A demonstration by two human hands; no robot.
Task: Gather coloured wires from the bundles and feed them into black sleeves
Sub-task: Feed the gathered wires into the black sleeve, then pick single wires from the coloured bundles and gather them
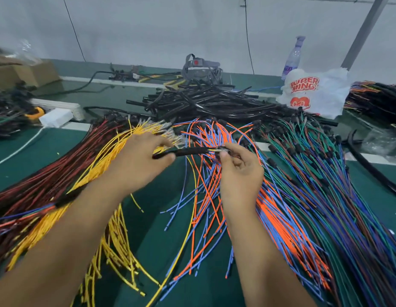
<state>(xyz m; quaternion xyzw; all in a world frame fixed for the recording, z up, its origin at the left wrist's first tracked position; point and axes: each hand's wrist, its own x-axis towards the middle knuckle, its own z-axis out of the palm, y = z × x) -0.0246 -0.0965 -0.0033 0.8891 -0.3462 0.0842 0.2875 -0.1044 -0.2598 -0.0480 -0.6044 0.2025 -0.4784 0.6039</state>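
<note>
Green bench [166, 196] crowded; left hand [139, 160] grips sleeve [188, 151], right hand [239, 171] pinches wires [217, 149].

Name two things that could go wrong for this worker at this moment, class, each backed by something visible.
1. The right hand pinches several metal-tipped wire ends at the mouth of the black sleeve; one tip may catch on the rim or slip out.
2. The left hand holds the sleeve only near one end, and the loose orange and blue wires beneath could get snagged.
</note>
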